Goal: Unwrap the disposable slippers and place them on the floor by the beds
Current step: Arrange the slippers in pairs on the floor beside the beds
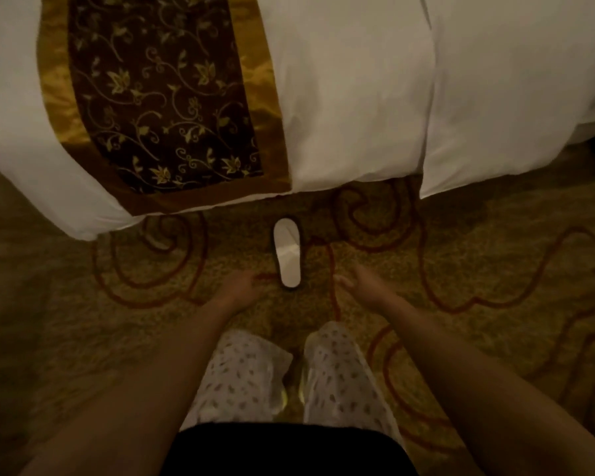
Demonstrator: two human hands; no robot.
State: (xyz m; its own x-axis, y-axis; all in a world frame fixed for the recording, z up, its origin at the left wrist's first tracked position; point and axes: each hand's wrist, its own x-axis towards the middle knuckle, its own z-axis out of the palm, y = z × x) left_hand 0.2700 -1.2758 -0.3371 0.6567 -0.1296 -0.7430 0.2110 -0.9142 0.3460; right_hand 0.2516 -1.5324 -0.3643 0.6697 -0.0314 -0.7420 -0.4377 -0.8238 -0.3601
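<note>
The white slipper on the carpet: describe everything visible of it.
The slipper is white, flat and elongated with rounded ends, a paler creased band across its middle. It looks like thin cloth; whether any wrapper remains is too blurred to tell. It lies flat on the patterned carpet, pointing lengthwise toward the bed, just short of it. Only the carpet touches it: the left hand and right hand flank its near end, both apart from it.

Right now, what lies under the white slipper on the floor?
The slipper lies on the patterned carpet, just off the bed's white cover. A dark rim shows round it; whether a second slipper lies beneath cannot be told.
</note>
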